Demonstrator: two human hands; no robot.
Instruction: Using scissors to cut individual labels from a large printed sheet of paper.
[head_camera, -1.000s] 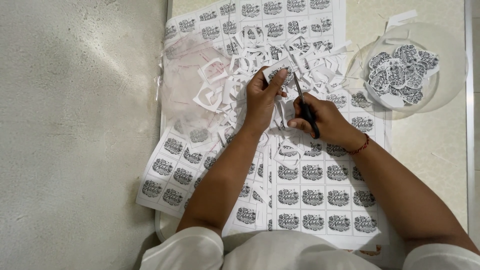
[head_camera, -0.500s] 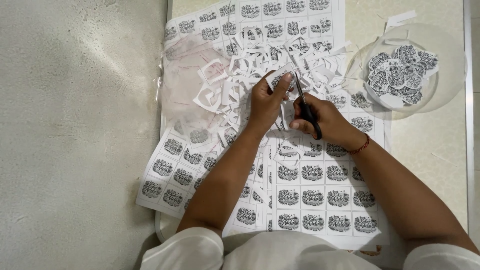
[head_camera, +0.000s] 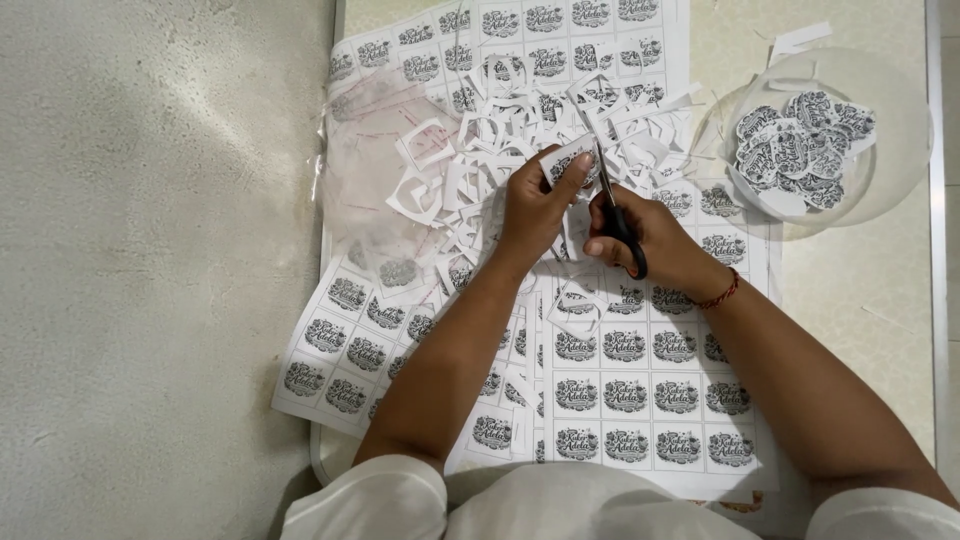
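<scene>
The left hand (head_camera: 535, 205) is closed in a pinch: thumb and fingers grip a small paper label (head_camera: 566, 163) by its lower edge, holding it up just above centre of the frame. The right hand (head_camera: 650, 240) is clenched around the dark handles of a pair of scissors (head_camera: 612, 205), fingers through the loops; the blades point up and slightly left, and their tips meet the right edge of the label. How far the blades are parted cannot be told. A red thread bracelet (head_camera: 722, 294) circles the right wrist.

The label sits between the two hands, touching the left fingertips and the scissor blades, right over a heap of white paper offcuts (head_camera: 470, 170) spread across the upper middle. Under the hands and forearms lie printed sheets of labels (head_camera: 640, 400), overlapping and reaching from the top edge to the lower centre. A crumpled clear plastic bag (head_camera: 365, 160) lies left of the offcuts.

In the upper right, well apart from the right hand, a clear round dish (head_camera: 895, 180) holds cut-out labels (head_camera: 800, 145). The table (head_camera: 860, 300) shows bare at the right, ending at a metal rim near the frame's right edge. A grey floor (head_camera: 150, 280) fills the left third.
</scene>
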